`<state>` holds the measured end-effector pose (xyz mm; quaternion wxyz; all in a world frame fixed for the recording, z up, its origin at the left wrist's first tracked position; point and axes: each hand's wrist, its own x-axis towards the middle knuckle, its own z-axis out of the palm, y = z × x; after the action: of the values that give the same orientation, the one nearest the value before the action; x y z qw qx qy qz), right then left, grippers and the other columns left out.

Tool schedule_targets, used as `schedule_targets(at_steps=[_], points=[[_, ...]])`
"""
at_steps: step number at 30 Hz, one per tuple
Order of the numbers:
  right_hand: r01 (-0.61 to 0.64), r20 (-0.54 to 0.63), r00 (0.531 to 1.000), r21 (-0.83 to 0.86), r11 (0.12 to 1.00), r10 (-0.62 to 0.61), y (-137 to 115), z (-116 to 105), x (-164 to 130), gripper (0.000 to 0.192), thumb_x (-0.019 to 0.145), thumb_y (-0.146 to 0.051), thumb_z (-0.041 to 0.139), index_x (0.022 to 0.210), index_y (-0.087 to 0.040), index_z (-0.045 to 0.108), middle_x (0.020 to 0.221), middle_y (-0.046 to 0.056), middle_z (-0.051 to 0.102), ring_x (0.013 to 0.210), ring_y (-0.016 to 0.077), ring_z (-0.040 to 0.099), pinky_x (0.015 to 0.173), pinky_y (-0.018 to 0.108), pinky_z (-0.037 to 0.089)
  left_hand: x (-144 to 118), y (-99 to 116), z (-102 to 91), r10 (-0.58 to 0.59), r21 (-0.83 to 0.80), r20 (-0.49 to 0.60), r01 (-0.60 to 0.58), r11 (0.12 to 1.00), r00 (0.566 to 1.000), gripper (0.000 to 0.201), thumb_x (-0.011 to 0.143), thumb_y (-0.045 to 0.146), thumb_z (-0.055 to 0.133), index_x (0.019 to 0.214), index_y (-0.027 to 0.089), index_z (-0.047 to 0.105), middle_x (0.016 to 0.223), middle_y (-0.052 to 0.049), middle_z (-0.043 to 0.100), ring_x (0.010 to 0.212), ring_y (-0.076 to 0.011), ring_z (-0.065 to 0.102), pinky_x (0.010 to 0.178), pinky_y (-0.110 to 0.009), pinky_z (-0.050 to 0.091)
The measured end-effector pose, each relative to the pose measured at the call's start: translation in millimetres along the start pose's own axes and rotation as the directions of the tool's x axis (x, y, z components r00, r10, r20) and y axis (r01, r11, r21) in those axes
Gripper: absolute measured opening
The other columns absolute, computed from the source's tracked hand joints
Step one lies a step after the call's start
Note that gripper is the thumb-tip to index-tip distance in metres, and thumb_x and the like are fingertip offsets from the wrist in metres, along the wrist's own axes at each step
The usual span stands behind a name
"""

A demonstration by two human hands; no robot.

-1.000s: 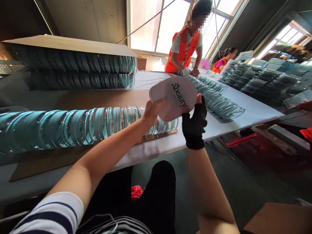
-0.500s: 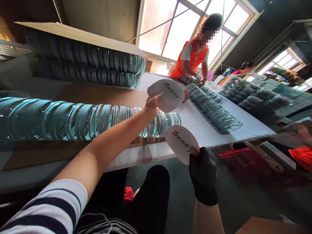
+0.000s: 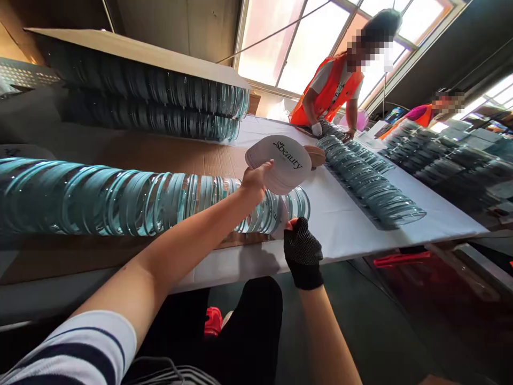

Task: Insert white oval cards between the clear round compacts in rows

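Note:
My left hand (image 3: 256, 179) holds up a stack of white round cards (image 3: 282, 160) printed "Sbeauty", just above the near end of a long row of blue-green glass discs (image 3: 120, 199) standing on edge. My right hand (image 3: 302, 250), in a black dotted glove, pinches a single white card (image 3: 281, 218) that shows edge-on against the last discs of that row. The row rests on a cardboard sheet (image 3: 168, 155) on the white-covered table (image 3: 340, 224).
Two more rows of glass discs (image 3: 160, 104) lie stacked under cardboard at the back left. Another row of discs (image 3: 372, 182) runs along the table to the right, where a person in an orange vest (image 3: 331, 91) works. A second person (image 3: 430, 109) sits further right.
My right hand has pulled one card off the stack, dropped below the table edge, then risen to the end of the disc row. The left hand stays up with the stack.

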<state>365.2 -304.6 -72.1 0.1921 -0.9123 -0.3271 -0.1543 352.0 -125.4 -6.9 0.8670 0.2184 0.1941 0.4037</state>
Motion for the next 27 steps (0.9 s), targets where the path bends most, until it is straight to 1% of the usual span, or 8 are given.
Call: schedule_targets(at_steps=[7,10,14,18,21,23,24,27], points=[[0.031,0.167,0.985,0.141,0.990,-0.054,-2,11,11,0.027,0.096,-0.031,0.041,0.094,-0.015,0.063,0.087,0.009,0.069,0.073,0.0169,0.060,0.064,0.026,0.034,-3,-4,-1.3,0.033,-0.006,0.032,-0.033,0.999,0.999,0.028,0.077,0.007,0.069,0.102,0.018,0.071,0.094,-0.005,0.075,0.109,-0.0251,0.066,0.099,-0.043,0.051],[-0.091,0.284,0.959,0.351,0.932,-0.014,2,14,11,0.028,0.094,-0.033,0.041,0.096,-0.016,0.063,0.083,0.008,0.067,0.071,0.0160,0.058,0.062,0.025,0.037,-4,-5,-2.0,0.045,0.013,0.050,-0.045,0.999,0.998,0.029,0.076,0.009,0.071,0.103,0.018,0.071,0.094,-0.005,0.075,0.111,-0.0250,0.065,0.101,-0.041,0.050],[-0.392,0.566,0.819,0.672,0.628,-0.093,7,14,7,0.039,0.091,-0.043,0.036,0.116,-0.020,0.054,0.058,-0.005,0.045,0.045,0.0115,0.038,0.047,0.022,0.033,-5,-7,-3.2,0.077,0.056,0.055,-0.080,0.995,0.995,0.030,0.073,0.014,0.075,0.102,0.019,0.072,0.098,-0.005,0.075,0.113,-0.0260,0.064,0.101,-0.041,0.048],[-0.603,0.643,0.741,0.764,0.231,-0.194,3,16,6,0.038,0.090,-0.052,0.032,0.106,-0.023,0.050,0.058,-0.009,0.026,0.043,0.0095,0.025,0.043,0.020,0.027,-5,-9,-3.8,0.087,0.091,0.032,-0.090,0.992,0.996,0.025,0.069,0.017,0.077,0.094,0.018,0.072,0.098,-0.005,0.075,0.111,-0.0261,0.065,0.099,-0.041,0.048],[-0.736,0.765,0.618,0.644,0.209,-0.180,-3,15,10,0.038,0.091,-0.059,0.035,0.079,-0.023,0.043,0.054,-0.009,0.021,0.042,0.0092,0.022,0.041,0.020,0.023,-4,-11,-4.6,0.118,0.136,0.028,-0.121,0.983,0.993,0.020,0.069,0.018,0.077,0.089,0.018,0.071,0.094,-0.004,0.075,0.106,-0.0254,0.066,0.097,-0.040,0.048],[-0.793,0.819,0.546,0.573,0.206,-0.179,-5,10,14,0.038,0.093,-0.057,0.039,0.075,-0.023,0.040,0.052,-0.009,0.021,0.042,0.0087,0.020,0.041,0.021,0.022,-3,-12,-5.2,0.150,0.145,0.036,-0.154,0.977,0.988,0.020,0.069,0.018,0.077,0.088,0.018,0.071,0.092,-0.003,0.074,0.104,-0.0240,0.066,0.096,-0.038,0.048],[-0.792,0.810,0.558,0.585,0.174,-0.182,-5,7,15,0.036,0.094,-0.056,0.038,0.079,-0.023,0.043,0.053,-0.009,0.022,0.042,0.0085,0.019,0.041,0.021,0.021,-3,-12,-5.5,0.162,0.144,0.037,-0.165,0.976,0.986,0.020,0.069,0.018,0.077,0.088,0.019,0.071,0.091,-0.003,0.074,0.103,-0.0235,0.066,0.096,-0.037,0.048],[-0.682,0.673,0.715,0.731,0.022,-0.188,-9,1,17,0.038,0.098,-0.052,0.025,0.109,-0.024,0.049,0.059,-0.009,0.027,0.042,0.0084,0.012,0.042,0.021,0.017,-3,-13,-6.2,0.172,0.159,0.032,-0.175,0.972,0.985,0.017,0.069,0.018,0.077,0.085,0.019,0.071,0.087,-0.003,0.074,0.100,-0.0234,0.066,0.094,-0.037,0.048]])
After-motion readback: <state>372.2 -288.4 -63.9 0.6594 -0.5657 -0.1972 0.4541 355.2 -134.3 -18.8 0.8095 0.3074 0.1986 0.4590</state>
